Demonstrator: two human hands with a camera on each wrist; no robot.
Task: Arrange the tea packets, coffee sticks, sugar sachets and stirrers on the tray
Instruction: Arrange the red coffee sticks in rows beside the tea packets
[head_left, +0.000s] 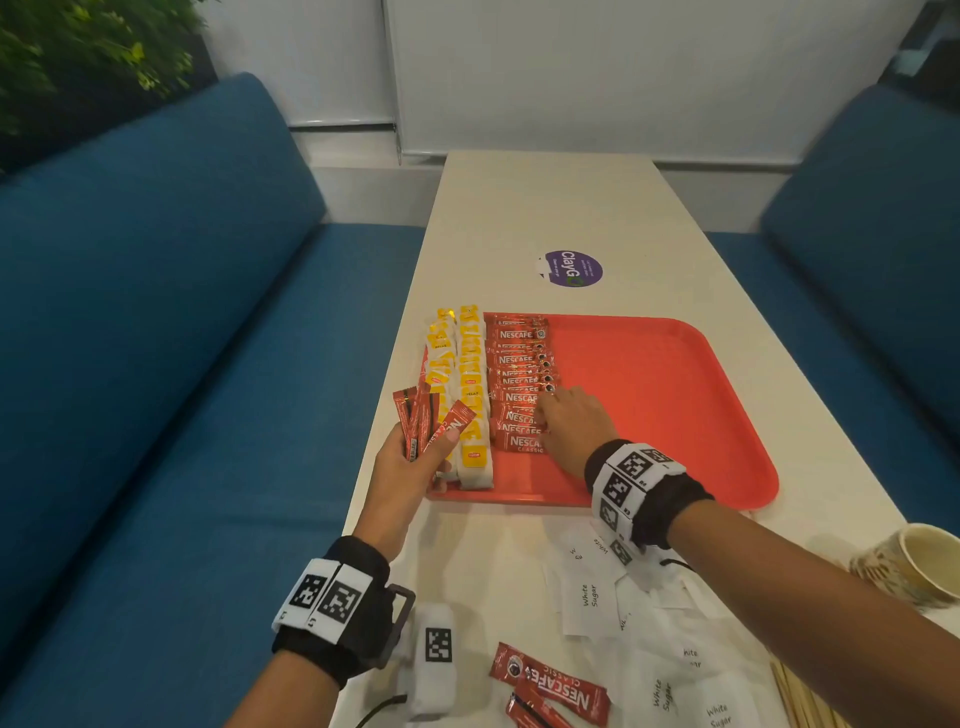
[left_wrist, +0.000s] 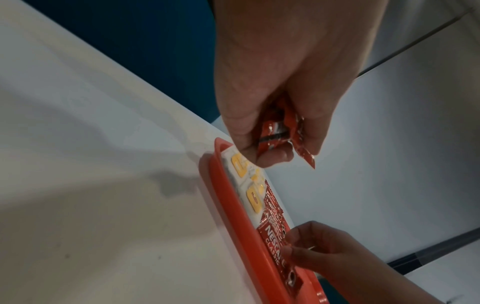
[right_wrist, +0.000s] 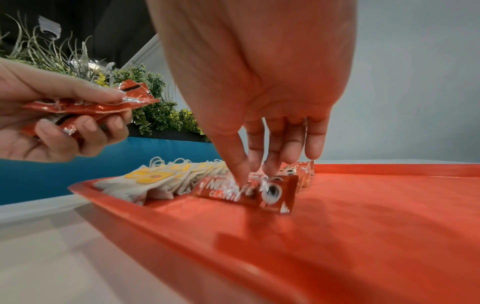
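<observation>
A red tray lies on the white table. Along its left side stand two rows of yellow-labelled tea packets, and beside them a row of red coffee sticks. My right hand reaches into the tray, its straight fingers pressing down on the nearest coffee stick of that row. My left hand hovers over the tray's near left corner and grips a fan of several red coffee sticks. White sugar sachets and wooden stirrers lie on the table nearer to me.
Two loose coffee sticks and a white marker band lie at the table's near edge. A paper cup stands at the right. A purple sticker is beyond the tray. Blue sofas flank the table.
</observation>
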